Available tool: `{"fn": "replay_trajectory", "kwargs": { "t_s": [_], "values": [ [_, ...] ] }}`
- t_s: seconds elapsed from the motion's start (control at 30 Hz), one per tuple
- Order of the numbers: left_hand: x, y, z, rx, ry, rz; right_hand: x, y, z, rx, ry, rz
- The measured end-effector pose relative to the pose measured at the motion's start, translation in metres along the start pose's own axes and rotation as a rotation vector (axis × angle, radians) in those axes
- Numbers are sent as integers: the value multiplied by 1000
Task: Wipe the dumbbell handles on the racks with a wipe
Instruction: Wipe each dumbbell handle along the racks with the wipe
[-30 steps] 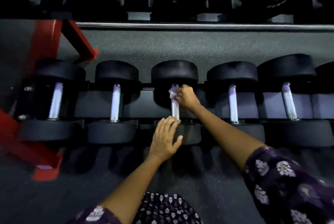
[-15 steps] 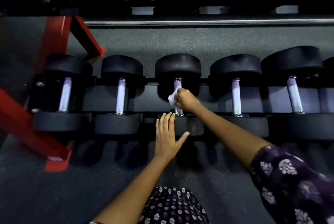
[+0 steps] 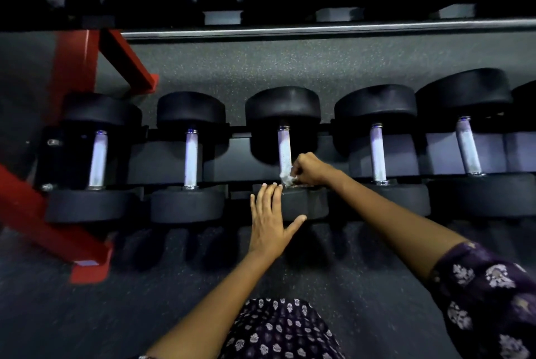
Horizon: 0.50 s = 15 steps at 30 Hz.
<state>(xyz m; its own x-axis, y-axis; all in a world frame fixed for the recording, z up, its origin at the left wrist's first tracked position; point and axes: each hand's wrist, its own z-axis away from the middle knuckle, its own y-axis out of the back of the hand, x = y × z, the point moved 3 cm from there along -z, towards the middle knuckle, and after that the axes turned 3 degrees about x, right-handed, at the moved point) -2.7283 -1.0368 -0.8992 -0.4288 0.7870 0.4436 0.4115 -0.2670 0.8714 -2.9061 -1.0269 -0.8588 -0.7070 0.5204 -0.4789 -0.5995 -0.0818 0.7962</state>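
While our left hand [image 3: 271, 221] rests flat on the dumbbell head [image 3: 301, 203], our right hand [image 3: 309, 168] pinches the wipe [image 3: 285, 178] around the handle [image 3: 284, 148] just beyond it.

I see the white wipe [image 3: 285, 178] crumpled against the near end of the middle dumbbell handle [image 3: 284, 147], a pale metal bar lying between two black heads on the rack [image 3: 174, 161].

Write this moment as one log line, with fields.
right hand: holds wipe on middle dumbbell handle, near end | left hand: flat on its near head
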Motion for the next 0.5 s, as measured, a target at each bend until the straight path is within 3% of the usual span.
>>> {"fn": "replay_trajectory", "kwargs": {
  "t_s": [0.5],
  "values": [
    [0, 0, -3, 12, -11, 20, 8, -3, 0, 19, -1, -53]
  ]
}}
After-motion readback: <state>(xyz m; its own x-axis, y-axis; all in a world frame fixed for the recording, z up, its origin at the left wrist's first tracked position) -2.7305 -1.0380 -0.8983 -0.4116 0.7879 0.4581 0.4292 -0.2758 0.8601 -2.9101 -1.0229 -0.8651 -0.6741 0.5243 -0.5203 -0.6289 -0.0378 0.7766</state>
